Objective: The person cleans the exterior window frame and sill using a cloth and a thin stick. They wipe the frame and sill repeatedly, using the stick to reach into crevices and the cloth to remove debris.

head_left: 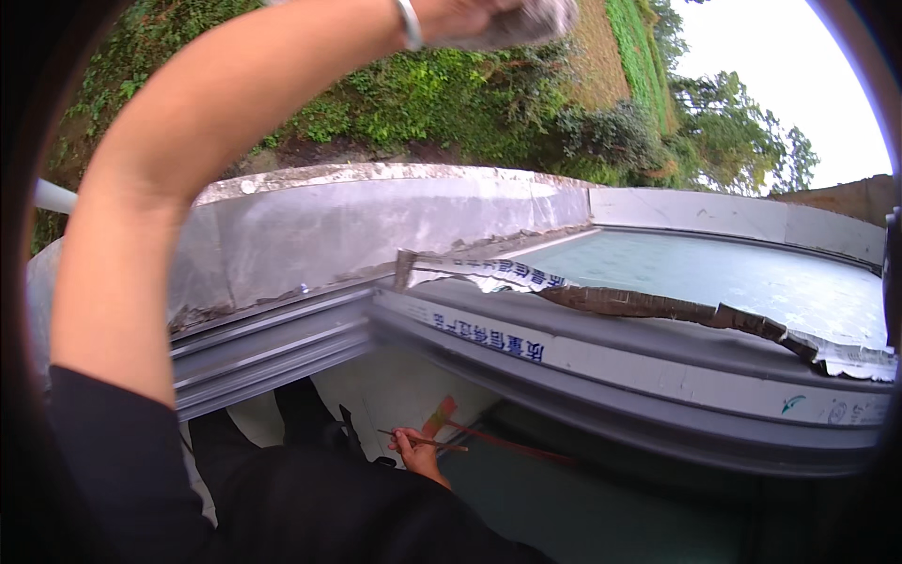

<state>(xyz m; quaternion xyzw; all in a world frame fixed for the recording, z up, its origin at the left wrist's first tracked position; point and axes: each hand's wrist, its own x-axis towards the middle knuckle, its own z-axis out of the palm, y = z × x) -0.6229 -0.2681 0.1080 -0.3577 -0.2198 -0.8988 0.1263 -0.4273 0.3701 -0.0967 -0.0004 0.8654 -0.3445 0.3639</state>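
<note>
Raised across the top left, my left arm bends at the elbow, a silver bracelet [408, 23] on its wrist. My left hand [460, 21], blurred and partly cut off by the upper edge, is closed on a crumpled greyish cloth [526, 23]. Low in the view, by my dark clothing, my right hand [413, 453] is closed round a thin brown stick [451, 446]. Just beyond it lie an orange-red piece [439, 415] and a reddish strip [517, 446]. Grey metal window framing [639, 385] runs to the right, its protective film [658, 310] torn and partly peeled up.
A grey concrete ledge [376, 221] curves behind the framing. Pale glass [676, 263] lies at the right within a white-edged border. Lower grey rails [272, 348] meet the frame near the middle. Green bushes [423, 99] grow beyond the ledge, with trees [738, 132] farther right.
</note>
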